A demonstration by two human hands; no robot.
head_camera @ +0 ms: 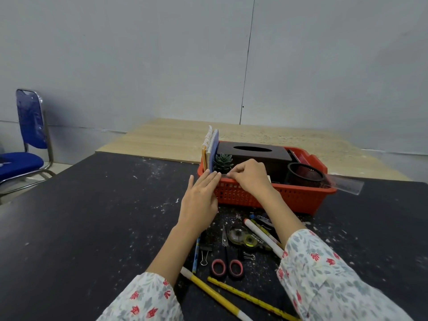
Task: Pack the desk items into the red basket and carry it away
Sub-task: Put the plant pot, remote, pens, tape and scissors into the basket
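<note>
Now I have both hands at the basket's (pixel 266 198) near rim, on the ruler (pixel 345 183).
My right hand (pixel 251 176) pinches the ruler's left end; my left hand (pixel 200 195), fingers straight and together, touches that end too. The clear ruler lies left-right along the near rim, its right end jutting past the basket's right corner.
</note>
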